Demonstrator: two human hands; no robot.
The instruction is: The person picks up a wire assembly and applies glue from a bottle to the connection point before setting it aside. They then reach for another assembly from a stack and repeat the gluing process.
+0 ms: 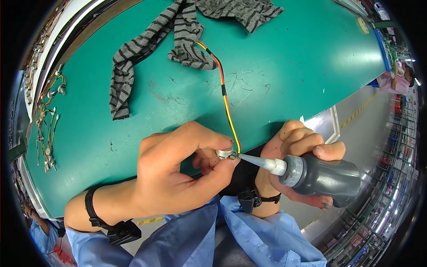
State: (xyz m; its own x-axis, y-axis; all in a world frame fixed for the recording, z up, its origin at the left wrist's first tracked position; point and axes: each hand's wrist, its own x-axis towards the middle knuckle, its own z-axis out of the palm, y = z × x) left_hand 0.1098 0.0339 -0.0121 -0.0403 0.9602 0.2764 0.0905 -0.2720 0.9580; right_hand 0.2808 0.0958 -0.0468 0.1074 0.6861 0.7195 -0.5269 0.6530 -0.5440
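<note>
Between thumb and fingers, my left hand (178,169) pinches a small potentiometer (223,153) with a round metal body. A wire bundle (226,95) in red, yellow and black, banded with dark tape, runs from its terminals up across the table to a striped cloth. My right hand (302,142) is wrapped round a dark squeeze bottle (331,178) lying nearly sideways. The bottle's long translucent nozzle (258,161) points left, its tip at the potentiometer's terminals beside my left thumb. Whether anything comes out of the tip is too small to tell.
A grey and black striped cloth (144,40) lies crumpled on the green table (284,84). Several wired potentiometers (48,153) lie along the left edge. A roll of tape (363,25) is at the far right corner. Another person (396,80) sits beyond the right end.
</note>
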